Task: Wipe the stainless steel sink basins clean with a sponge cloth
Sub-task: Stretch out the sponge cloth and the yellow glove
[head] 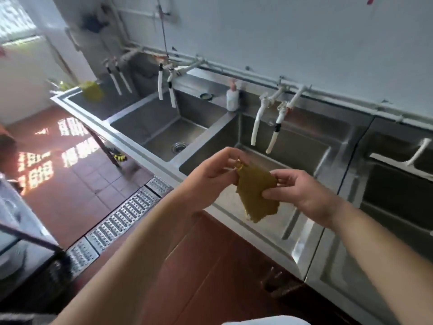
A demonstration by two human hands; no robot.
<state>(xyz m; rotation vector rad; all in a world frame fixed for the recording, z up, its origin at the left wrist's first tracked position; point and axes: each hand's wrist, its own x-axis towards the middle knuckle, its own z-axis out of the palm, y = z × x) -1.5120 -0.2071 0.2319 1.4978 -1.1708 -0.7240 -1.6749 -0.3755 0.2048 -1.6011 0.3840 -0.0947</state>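
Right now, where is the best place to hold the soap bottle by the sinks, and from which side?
Probably around the white body of the soap bottle, from the front. It stands upright on the ledge between two sink basins, close to the back wall, with faucets to either side. The pink pump top is narrow, so gripping it would hold less firmly. Both hands now hold the cloth.

Near basin (293, 158) open from above, 2 white spouts (264, 130) hanging at its back; soap bottle (232, 98) on divider
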